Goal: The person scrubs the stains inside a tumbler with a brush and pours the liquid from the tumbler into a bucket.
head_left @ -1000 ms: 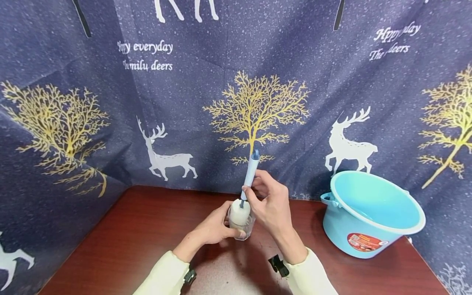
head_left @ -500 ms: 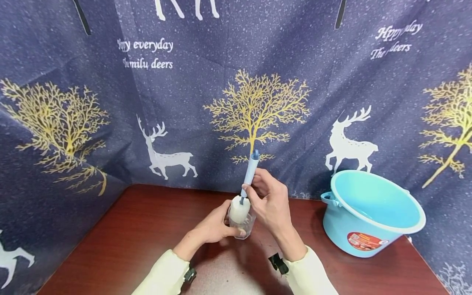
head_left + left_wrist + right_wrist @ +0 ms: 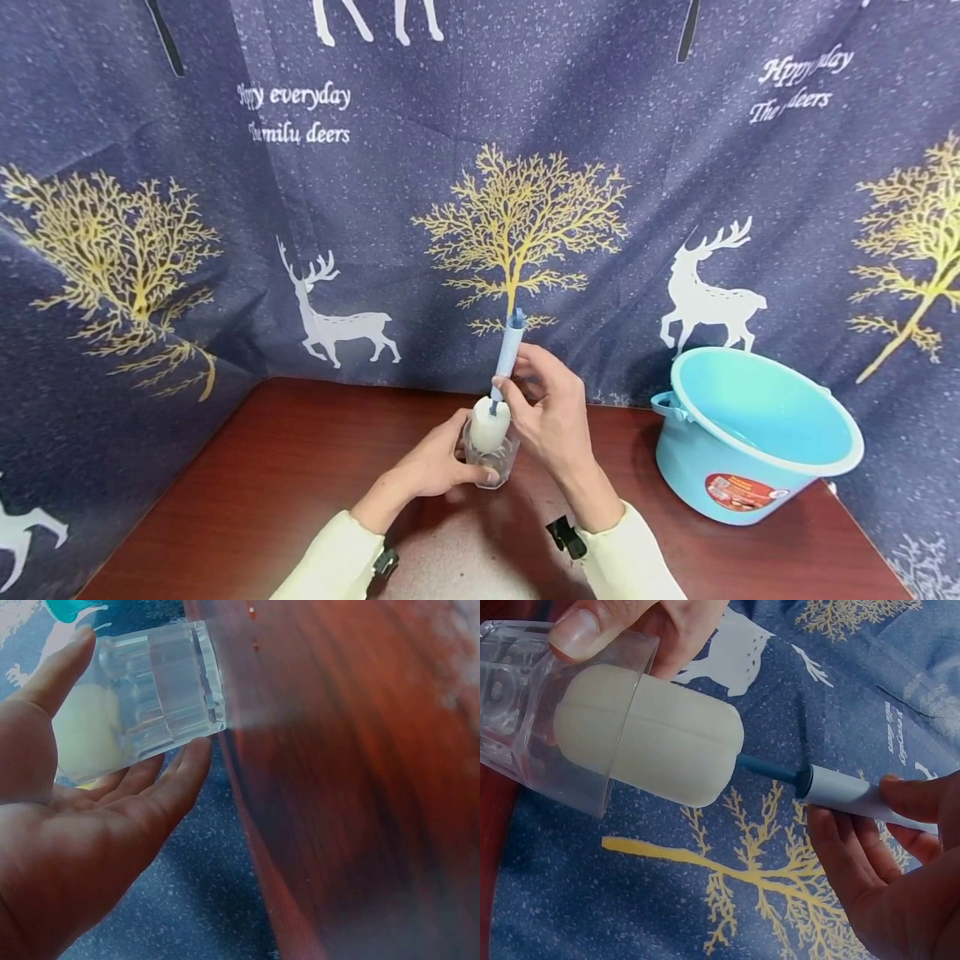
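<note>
A clear glass (image 3: 491, 468) is held by my left hand (image 3: 433, 457), its thumb on the near side and fingers round the far side. The glass base (image 3: 210, 675) is at the tabletop; I cannot tell whether it touches. Inside the glass mouth sits the white sponge head (image 3: 656, 735) of a cup brush, partly sticking out above the rim. My right hand (image 3: 553, 408) pinches the brush's light blue handle (image 3: 507, 354) between thumb and fingers. A dark blue stem (image 3: 769, 766) joins handle and sponge. The brush leans slightly right at its top.
A light blue bucket (image 3: 705, 467) with a red label stands on the right of the reddish-brown table (image 3: 300, 442). A dark blue cloth (image 3: 450, 83) printed with deer and trees hangs behind. Small drops (image 3: 253, 613) lie on the tabletop.
The sponge has risen slightly inside the glass, and the brush handle has tilted a little. Both hands keep nearly the same place and the same hold.
</note>
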A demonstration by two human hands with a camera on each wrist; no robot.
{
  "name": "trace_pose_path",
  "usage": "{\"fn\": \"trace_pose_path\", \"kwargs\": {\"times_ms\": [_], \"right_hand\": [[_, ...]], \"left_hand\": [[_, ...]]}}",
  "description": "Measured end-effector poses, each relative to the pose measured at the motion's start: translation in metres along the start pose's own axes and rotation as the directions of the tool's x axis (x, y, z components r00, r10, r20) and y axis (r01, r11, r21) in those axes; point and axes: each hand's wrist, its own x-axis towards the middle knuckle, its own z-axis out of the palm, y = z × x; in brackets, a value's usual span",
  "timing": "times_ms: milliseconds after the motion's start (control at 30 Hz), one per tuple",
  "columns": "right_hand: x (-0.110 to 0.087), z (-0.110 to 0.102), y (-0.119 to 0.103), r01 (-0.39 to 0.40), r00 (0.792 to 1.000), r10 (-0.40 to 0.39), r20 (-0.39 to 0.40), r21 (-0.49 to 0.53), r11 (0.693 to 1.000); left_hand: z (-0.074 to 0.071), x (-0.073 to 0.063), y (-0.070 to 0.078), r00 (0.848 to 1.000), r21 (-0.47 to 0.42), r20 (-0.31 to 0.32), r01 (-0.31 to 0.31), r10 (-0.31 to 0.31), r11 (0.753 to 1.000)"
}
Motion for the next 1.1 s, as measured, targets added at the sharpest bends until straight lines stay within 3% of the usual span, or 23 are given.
{"fn": "trace_pose_path", "kwargs": {"times_ms": [267, 867, 1100], "right_hand": [[-0.0004, -0.0017, -0.0001, 0.027, 1.000, -0.027, -0.001, -0.044, 0.999], [0.0004, -0.0042, -0.0056, -0.015, 1.000, 0.018, 0.023, -0.139, 0.990], [0.0019, -0.0041, -0.0073, -0.016, 0.998, 0.023, 0.056, -0.117, 0.993]], "left_hand": [[0.0014, -0.0018, 0.0000, 1.000, -0.034, 0.004, -0.007, 0.007, 0.999], [0.0014, -0.0009, -0.0014, 1.000, -0.061, 0.010, 0.005, -0.004, 0.998], [0.0011, 0.0000, -0.0017, 1.000, -0.087, 0.015, -0.004, 0.005, 0.996]]}}
